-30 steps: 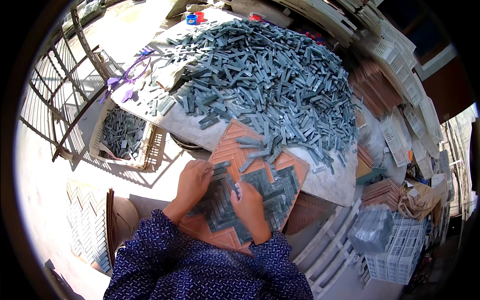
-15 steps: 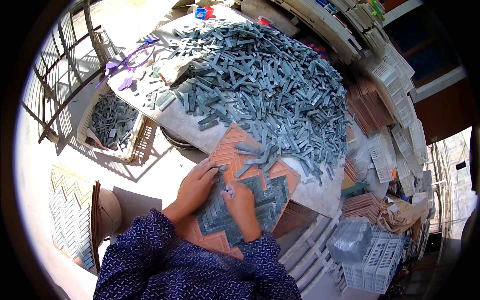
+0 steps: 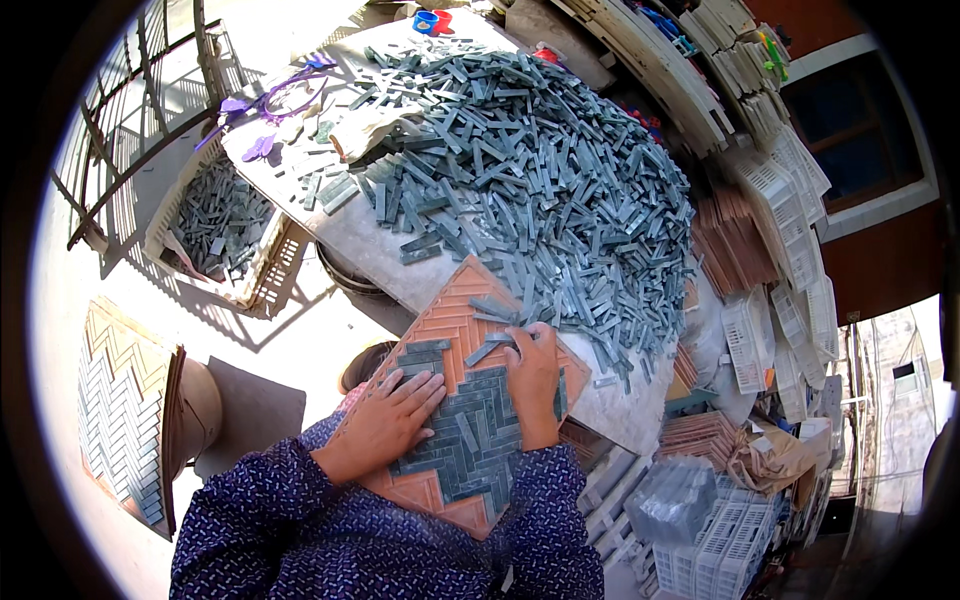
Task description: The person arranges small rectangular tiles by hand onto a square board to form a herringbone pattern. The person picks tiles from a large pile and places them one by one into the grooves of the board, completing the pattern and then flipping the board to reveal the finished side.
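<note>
An orange template board [image 3: 450, 312] with zigzag grooves lies tilted in front of me, its far part resting on the table. Dark green stone tile strips [image 3: 462, 440] fill much of its grooves in a herringbone pattern. My left hand [image 3: 392, 418] lies flat over the left side of the pattern, fingers stretched out. At the board's upper right my right hand [image 3: 533, 375] has its fingers bent and its thumb and fingertips closed at a loose tile strip [image 3: 484, 352]. More loose strips lie just beyond those fingertips, on the board's far corner.
A large heap of tile strips [image 3: 530, 160] covers the pale table [image 3: 375, 255]. At left stand a crate of strips [image 3: 262, 285] and a filled board [image 3: 125, 420] on a bucket. White crates [image 3: 715, 545] and stacked boards [image 3: 735, 240] line the right side.
My right hand has moved from the middle of the pattern up and right to the loose strips. The left hand has slid down and flattened. The view has shifted slightly.
</note>
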`<state>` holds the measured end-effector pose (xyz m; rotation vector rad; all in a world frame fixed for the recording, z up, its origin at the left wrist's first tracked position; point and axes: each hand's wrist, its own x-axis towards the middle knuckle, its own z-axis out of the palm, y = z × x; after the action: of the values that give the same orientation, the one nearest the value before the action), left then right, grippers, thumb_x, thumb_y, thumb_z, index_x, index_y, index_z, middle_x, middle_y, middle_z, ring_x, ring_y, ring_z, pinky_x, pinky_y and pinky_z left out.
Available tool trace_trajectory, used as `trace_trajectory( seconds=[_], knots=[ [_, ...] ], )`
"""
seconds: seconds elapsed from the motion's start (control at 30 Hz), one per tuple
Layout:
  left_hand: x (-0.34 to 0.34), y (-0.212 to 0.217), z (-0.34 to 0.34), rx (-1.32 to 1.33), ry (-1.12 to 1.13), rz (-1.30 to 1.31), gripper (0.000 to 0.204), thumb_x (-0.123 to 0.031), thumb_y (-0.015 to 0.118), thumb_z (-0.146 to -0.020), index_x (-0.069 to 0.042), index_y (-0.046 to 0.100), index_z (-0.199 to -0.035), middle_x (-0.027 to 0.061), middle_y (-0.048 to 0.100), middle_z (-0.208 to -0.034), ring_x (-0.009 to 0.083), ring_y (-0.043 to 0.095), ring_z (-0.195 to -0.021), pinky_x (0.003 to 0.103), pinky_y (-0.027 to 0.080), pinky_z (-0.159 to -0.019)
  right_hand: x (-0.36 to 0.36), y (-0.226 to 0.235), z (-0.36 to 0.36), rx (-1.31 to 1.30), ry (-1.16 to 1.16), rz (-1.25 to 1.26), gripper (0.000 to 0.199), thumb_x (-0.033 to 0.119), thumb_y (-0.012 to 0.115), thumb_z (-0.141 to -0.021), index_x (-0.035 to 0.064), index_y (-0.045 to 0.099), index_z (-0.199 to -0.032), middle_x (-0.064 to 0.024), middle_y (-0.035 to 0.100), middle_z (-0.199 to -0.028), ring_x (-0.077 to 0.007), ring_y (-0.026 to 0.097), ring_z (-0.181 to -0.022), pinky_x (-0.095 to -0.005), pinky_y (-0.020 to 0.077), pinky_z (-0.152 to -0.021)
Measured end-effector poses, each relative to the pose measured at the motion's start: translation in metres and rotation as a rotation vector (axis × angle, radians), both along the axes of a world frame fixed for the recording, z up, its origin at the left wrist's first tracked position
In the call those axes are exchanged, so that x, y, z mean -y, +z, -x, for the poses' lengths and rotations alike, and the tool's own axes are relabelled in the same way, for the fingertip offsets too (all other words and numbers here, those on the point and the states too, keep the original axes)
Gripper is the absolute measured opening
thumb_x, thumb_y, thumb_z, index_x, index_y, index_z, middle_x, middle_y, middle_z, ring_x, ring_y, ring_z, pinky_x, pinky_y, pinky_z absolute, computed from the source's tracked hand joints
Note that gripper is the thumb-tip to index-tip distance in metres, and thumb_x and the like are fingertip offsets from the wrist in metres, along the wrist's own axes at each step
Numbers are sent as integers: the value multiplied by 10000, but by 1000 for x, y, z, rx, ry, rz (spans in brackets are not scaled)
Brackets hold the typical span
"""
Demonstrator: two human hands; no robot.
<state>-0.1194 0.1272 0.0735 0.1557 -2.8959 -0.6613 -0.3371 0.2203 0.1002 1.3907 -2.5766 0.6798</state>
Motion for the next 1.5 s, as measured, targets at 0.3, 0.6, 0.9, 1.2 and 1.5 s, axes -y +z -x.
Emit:
trace_trajectory(
  seconds=[0.3, 0.6, 0.9, 1.2, 1.5],
  knots=[
    [-1, -4, 0, -26, 4, -29, 592, -318, 552, -895, -31, 391, -1386, 98, 392, -1446, 228, 327, -1364, 446, 235, -1129, -1, -18, -29, 666, 25, -22, 179, 79, 637, -837, -24, 612, -981, -134, 663, -815, -208, 649, -690, -324, 511, -621],
    [-2, -8, 1, -27, 18, -27, 584, -310, 568, -889, -37, 409, -1380, 95, 398, -1446, 230, 333, -1362, 451, 224, -1133, 9, -14, -51, 254, 130, -96, 100, 75, 635, -795, 23, 602, -873, -166, 637, -825, -395, 602, -765, -431, 482, -657],
    [-3, -10, 4, -79, 29, -85, 589, -278, 620, -854, -23, 432, -1351, 112, 409, -1432, 258, 340, -1355, 465, 239, -1121, -8, -6, -13, 233, 75, 35, 195, 6, 644, -763, 19, 657, -956, -152, 625, -861, -317, 627, -837, -363, 487, -726],
    [-7, -24, 16, -94, 18, -111, 589, -249, 637, -831, -29, 444, -1342, 110, 424, -1415, 266, 355, -1341, 463, 255, -1113, 2, -2, 5, 127, 337, -131, 245, 3, 606, -792, 33, 622, -1035, -132, 587, -1034, -329, 587, -967, -389, 491, -776],
    [-7, -23, 15, -117, 22, -114, 562, -234, 624, -837, -23, 457, -1331, 114, 430, -1408, 264, 368, -1332, 458, 257, -1115, 8, -25, -18, 616, 97, -55, 233, 98, 647, -805, -5, 616, -1012, -174, 660, -856, -330, 651, -745, -382, 509, -681]
  ],
)
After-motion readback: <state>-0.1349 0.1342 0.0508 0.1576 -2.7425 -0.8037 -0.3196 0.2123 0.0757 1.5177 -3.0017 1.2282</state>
